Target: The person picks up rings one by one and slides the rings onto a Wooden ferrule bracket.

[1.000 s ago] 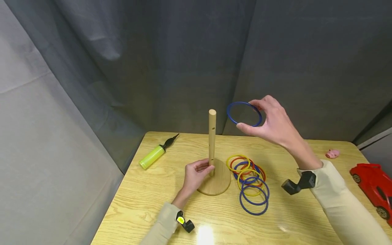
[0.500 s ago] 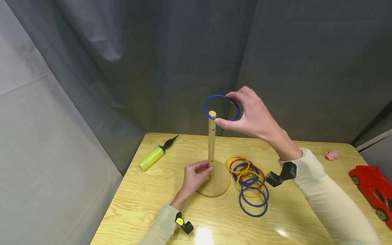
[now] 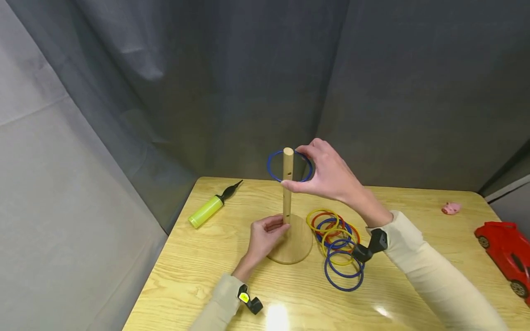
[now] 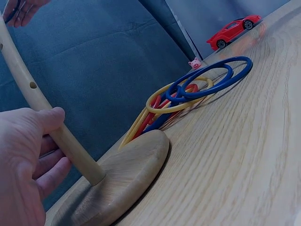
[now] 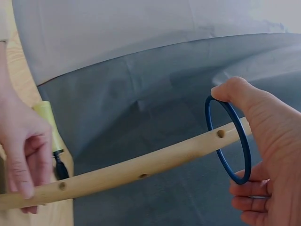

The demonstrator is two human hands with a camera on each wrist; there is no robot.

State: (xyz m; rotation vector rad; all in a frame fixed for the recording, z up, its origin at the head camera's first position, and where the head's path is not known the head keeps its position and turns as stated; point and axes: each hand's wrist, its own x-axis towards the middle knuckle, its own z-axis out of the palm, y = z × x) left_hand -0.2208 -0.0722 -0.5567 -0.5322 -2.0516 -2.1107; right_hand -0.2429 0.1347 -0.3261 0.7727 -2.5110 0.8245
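A wooden post (image 3: 287, 197) with small holes rises from a round wooden base (image 3: 296, 246) on the table. My left hand (image 3: 265, 236) grips the post low down, thumb on one side and fingers on the other, as the left wrist view shows. My right hand (image 3: 331, 174) pinches a blue ring (image 5: 237, 125) between thumb and fingers. The ring encircles the post just below its top end, and the right wrist view shows the post passing through it. Right of the base, several yellow, red and blue rings (image 3: 344, 289) lie overlapped in a loose pile.
A yellow-green hand pump (image 3: 207, 210) with a black nozzle lies at the table's back left. At the right are a small pink pig (image 3: 451, 208) and a red toy car (image 3: 505, 257). A dark grey curtain (image 3: 248, 92) hangs behind the table.
My right hand has carried the blue ring leftward from beside the post, over its top, then down around it. The left hand keeps its hold on the post.
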